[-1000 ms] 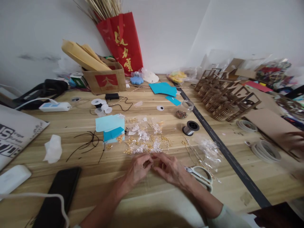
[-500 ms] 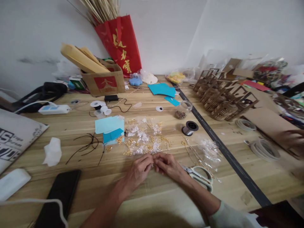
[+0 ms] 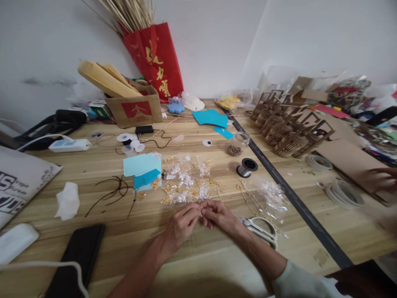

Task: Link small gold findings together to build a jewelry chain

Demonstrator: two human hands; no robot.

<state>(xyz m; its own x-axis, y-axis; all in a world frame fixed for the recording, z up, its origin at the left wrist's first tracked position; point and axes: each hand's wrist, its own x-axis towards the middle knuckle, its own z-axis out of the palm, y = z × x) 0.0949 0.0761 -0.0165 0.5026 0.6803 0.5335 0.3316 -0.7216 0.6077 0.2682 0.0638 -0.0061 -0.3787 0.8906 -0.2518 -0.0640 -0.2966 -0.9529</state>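
Observation:
My left hand and my right hand meet at the fingertips, low in the middle of the view. Both are closed in a pinch, and what they hold is too small to make out. Just beyond the fingers lie loose silver beads and gold beads, some on clear plastic bags. A pair of scissors with pale handles rests beside my right forearm. Farther right are gold-coloured chains and a crumpled clear bag. A spool of thin wire stands behind them.
Turquoise cards, black cords and a black phone lie to the left. A jar of beads stands behind the spool. Brown lantern-like frames fill the back right. Another person's hand shows at the right edge.
The view has shifted slightly. My hands stay together at the fingertips, with only a small movement of the fingers.

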